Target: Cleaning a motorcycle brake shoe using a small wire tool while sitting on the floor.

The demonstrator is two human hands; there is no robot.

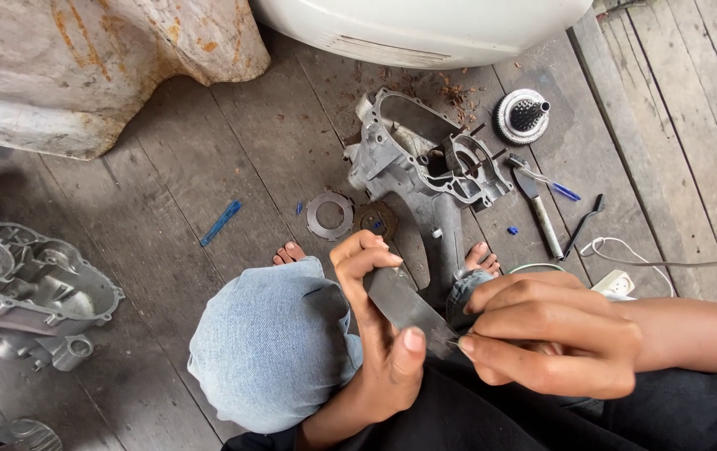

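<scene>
My left hand (379, 334) holds a flat grey metal piece (404, 305) over my lap, fingers curled over its far end and thumb pressed on its near side. My right hand (555, 334) pinches the piece's near end; something thin may be between the fingertips, but I cannot tell what. My knee in pale jeans (271, 351) is just left of both hands. On the plank floor in front of my toes lies a grey cast engine case (425, 163).
A round ring plate (329, 215) and a rusty disc (377, 220) lie by the case. A finned pulley (521, 115), a hammer (540, 213), a blue pen (565, 191), a blue strip (220, 223) and a white cable (626, 250) lie about. Another engine cover (33, 288) sits left.
</scene>
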